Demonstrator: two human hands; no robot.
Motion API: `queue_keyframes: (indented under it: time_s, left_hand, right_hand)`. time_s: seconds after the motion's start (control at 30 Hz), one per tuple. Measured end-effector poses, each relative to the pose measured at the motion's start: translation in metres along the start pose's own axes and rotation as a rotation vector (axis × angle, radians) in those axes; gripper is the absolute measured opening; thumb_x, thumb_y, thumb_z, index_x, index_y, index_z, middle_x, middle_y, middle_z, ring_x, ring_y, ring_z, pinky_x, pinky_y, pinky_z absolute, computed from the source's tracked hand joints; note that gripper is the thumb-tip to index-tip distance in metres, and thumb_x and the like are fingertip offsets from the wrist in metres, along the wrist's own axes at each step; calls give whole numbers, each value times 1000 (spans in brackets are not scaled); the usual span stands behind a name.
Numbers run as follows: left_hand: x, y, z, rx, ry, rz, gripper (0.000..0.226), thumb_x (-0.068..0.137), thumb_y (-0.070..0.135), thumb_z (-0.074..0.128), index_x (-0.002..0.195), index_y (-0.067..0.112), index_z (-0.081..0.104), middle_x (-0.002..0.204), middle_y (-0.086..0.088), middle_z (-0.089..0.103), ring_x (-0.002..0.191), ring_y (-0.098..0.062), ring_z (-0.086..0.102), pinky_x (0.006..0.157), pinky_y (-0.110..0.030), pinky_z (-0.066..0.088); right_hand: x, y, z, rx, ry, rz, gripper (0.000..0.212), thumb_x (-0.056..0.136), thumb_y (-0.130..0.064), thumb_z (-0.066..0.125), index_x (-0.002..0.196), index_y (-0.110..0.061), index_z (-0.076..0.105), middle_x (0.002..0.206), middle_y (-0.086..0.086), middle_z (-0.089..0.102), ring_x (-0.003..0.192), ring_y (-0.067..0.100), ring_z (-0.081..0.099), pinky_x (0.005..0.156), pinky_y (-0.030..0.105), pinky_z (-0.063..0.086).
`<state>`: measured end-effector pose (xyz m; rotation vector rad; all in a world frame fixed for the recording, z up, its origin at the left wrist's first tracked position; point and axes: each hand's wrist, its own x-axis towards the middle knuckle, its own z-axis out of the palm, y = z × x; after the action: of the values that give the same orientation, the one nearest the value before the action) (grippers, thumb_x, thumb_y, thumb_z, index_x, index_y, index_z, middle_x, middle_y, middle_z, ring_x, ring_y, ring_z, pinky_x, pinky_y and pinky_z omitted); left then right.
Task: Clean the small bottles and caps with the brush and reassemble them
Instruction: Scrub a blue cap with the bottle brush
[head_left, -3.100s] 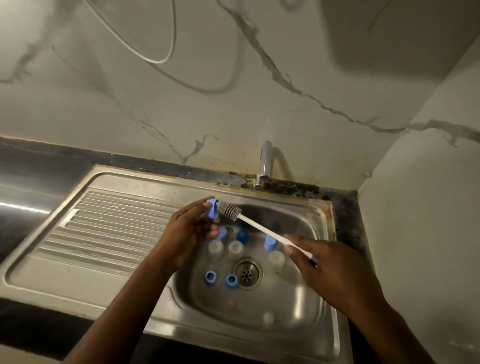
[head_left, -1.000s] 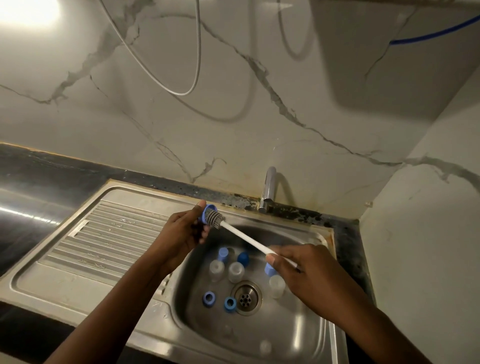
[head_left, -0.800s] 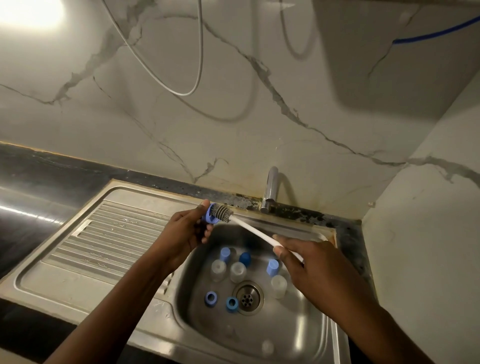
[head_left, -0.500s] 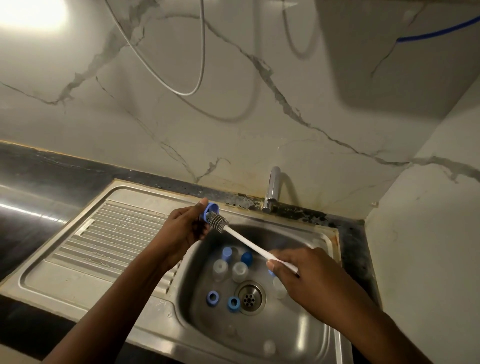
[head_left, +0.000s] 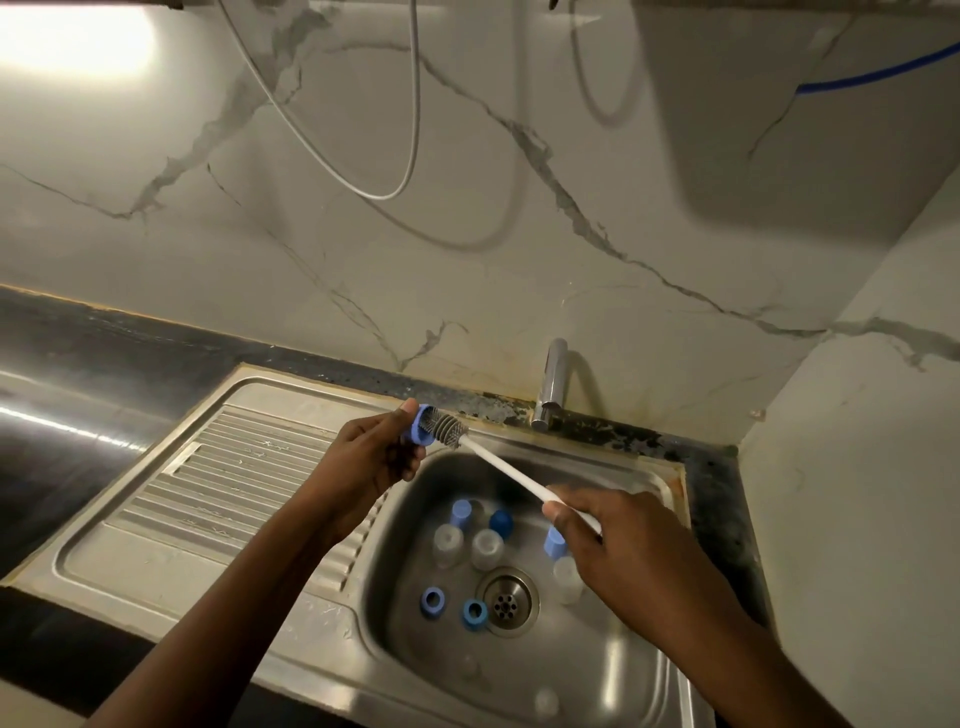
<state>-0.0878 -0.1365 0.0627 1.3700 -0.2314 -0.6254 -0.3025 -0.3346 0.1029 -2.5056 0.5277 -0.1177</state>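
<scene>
My left hand (head_left: 371, 457) pinches a small blue cap (head_left: 420, 426) above the sink's left rim, its open side facing right. My right hand (head_left: 618, 545) grips the white handle of a brush (head_left: 506, 470), whose grey bristle head sits at the cap's mouth. Down in the steel sink basin (head_left: 597, 654), several clear small bottles (head_left: 487, 548) and blue caps (head_left: 432, 601) lie around the drain (head_left: 506, 600).
A ribbed draining board (head_left: 218, 483) stretches left of the basin. The chrome tap (head_left: 550, 384) stands at the back against the marble wall. A dark counter (head_left: 67, 410) lies further left, a white side wall (head_left: 857, 519) close on the right.
The brush head has been working in and out of the blue cap held by my left hand. Both hands stay above the basin; the view shifted slightly.
</scene>
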Motion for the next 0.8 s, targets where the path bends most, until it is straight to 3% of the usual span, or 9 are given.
queue_keyframes:
  time_s: [0.13,0.23,0.37,0.43,0.53,0.6,0.7,0.8]
  left_hand:
    - [1,-4,-7,10,2,27,40,104,37,59,112,2,75,95,-21,67,81,-26,60,79,-38,53]
    - [0,-5,-9,-13,-4,45,39,100,37,60,112,3,75,93,-19,70,86,-29,63,82,-40,55]
    - [0,-3,-12,25,23,110,40,94,32,65,122,5,72,110,-19,76,104,-37,73,100,-48,58]
    - [-1,-2,-14,62,45,146,41,92,29,69,127,7,71,115,-15,77,111,-33,74,104,-49,56]
    - [-4,-1,-10,179,28,209,38,94,26,71,129,12,71,117,-7,78,113,-25,74,103,-43,57]
    - [-6,0,-5,248,16,252,30,98,21,69,127,17,72,116,-3,79,112,-21,74,101,-41,57]
    - [-7,1,-2,355,30,310,25,99,23,69,124,21,74,111,2,80,107,-18,75,99,-41,59]
    - [-10,2,1,577,1,375,25,99,35,68,121,25,77,106,8,80,101,-15,76,89,-39,63]
  right_hand:
    - [-5,-1,7,-1,-81,-37,25,104,-57,46,96,-42,64,77,-10,67,70,3,64,66,23,53]
    - [-6,-1,3,132,-135,-31,24,103,-52,52,94,-40,72,78,-9,71,71,5,68,69,28,58]
    - [-5,3,-11,226,-60,-22,23,102,-51,56,94,-43,76,73,-10,72,60,4,64,61,27,53]
    - [-6,5,-17,245,17,-27,25,100,-53,55,92,-42,75,72,-9,71,62,7,66,62,29,55]
    - [-8,1,-14,242,-2,-46,20,101,-53,55,93,-46,72,72,-20,69,63,1,65,58,19,49]
    - [-8,-3,-9,218,-23,-46,16,101,-52,55,93,-52,69,76,-31,68,72,-6,66,64,14,46]
    - [-5,-6,-4,179,17,-49,17,101,-54,53,88,-55,63,80,-24,71,76,-5,67,69,14,48]
    - [3,-3,2,128,57,-24,18,100,-56,54,112,-51,67,83,-23,70,80,-3,68,77,18,54]
